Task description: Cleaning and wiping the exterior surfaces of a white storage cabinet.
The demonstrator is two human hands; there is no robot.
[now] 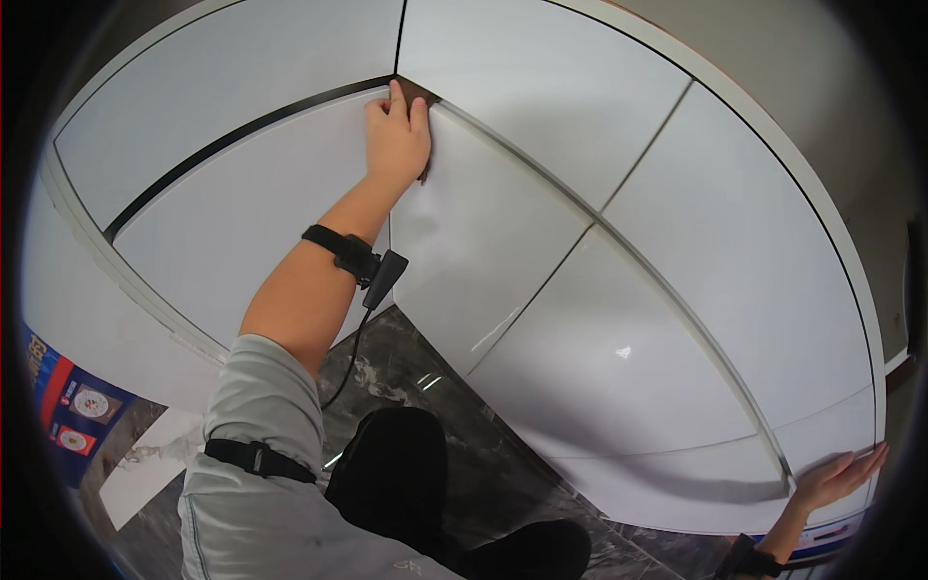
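Note:
White glossy cabinet fronts fill the view, parted by dark gaps and crossed by a long metal edge strip. At the inner corner, where the left and right fronts meet, my left hand rests with fingers spread, its fingertips at a brown notch. Some of its fingers are hidden behind the hand. Far to the lower right, my right hand lies against the cabinet's outer edge, near the strip's lower end, with its fingers stretched out. No object shows in either hand.
Dark marbled floor tiles lie below the cabinet. A black strap with a cabled device is on my left forearm. A printed blue and red poster is at the lower left. A beige wall rises beyond the cabinet's rim.

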